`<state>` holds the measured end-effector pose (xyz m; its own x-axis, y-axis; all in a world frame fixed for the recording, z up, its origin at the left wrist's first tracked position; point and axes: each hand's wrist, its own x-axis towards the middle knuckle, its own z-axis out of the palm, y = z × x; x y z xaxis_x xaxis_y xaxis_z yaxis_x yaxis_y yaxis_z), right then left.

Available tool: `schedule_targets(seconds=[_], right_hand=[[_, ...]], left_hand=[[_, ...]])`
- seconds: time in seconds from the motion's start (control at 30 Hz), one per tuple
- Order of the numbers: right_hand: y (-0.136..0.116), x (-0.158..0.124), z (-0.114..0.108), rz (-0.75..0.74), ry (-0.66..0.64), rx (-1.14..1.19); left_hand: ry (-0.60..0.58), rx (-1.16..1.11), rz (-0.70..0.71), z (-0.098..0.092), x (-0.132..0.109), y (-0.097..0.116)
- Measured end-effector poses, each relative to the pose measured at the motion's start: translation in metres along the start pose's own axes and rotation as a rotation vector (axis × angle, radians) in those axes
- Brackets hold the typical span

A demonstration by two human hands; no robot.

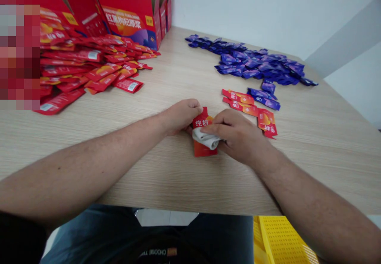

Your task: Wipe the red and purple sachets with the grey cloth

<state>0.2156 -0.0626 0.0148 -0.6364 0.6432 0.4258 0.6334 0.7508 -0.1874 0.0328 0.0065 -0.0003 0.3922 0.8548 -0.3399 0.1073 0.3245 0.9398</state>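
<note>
My left hand (185,115) pinches the upper end of a red pouch (204,151) printed with white characters and an orange fruit picture. Pressed against the pouch's front is a folded white cloth (206,137), which my right hand (238,135) grips. The cloth covers the middle of the pouch. Just beyond my right hand lie a few separate red pouches (242,107) and purple pouches (264,99). The far fingers of both hands are partly hidden behind the pouch and cloth.
A large heap of red pouches (104,73) spreads at the left, before red printed boxes (127,14). Many purple pouches (256,63) lie along the wall side of the wooden table (166,176). Below the table's near edge at right stands a yellow perforated basket (282,240).
</note>
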Motion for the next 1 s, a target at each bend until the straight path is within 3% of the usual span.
schedule_targets(seconds=[0.1, 0.17, 0.33, 0.43, 0.5, 0.57, 0.73, 0.8, 0.87, 1.0], right_hand=[[0.013, 0.007, 0.009, 0.081, 0.203, -0.138], [0.018, 0.009, 0.014, 0.081, 0.181, -0.111], [0.000, 0.004, 0.006, -0.038, -0.168, 0.160], [-0.018, -0.002, -0.006, -0.077, -0.420, 0.250], [-0.025, -0.005, -0.010, -0.089, -0.516, 0.262], [-0.026, -0.005, -0.010, -0.076, -0.478, 0.254], [-0.005, -0.002, 0.003, 0.053, -0.026, 0.053], [0.003, -0.001, 0.009, 0.114, 0.090, -0.034], [0.008, 0.000, 0.013, 0.148, 0.117, -0.039], [0.003, 0.000, 0.014, 0.061, -0.001, 0.075]], left_hand=[[-0.017, 0.011, -0.022, 0.000, -0.001, 0.001], [-0.015, -0.003, -0.033, -0.001, 0.000, 0.000], [0.001, 0.071, 0.055, -0.004, 0.003, -0.006], [0.003, 0.082, 0.011, -0.004, 0.002, -0.004], [-0.002, 0.093, -0.006, -0.005, 0.000, -0.002], [-0.009, 0.092, -0.009, -0.005, -0.001, 0.000], [-0.075, 0.068, -0.021, -0.004, -0.002, 0.001], [-0.086, 0.086, -0.014, -0.004, -0.002, 0.001], [-0.067, 0.076, -0.018, -0.004, -0.002, 0.000], [-0.011, 0.026, 0.000, -0.004, 0.001, -0.005]])
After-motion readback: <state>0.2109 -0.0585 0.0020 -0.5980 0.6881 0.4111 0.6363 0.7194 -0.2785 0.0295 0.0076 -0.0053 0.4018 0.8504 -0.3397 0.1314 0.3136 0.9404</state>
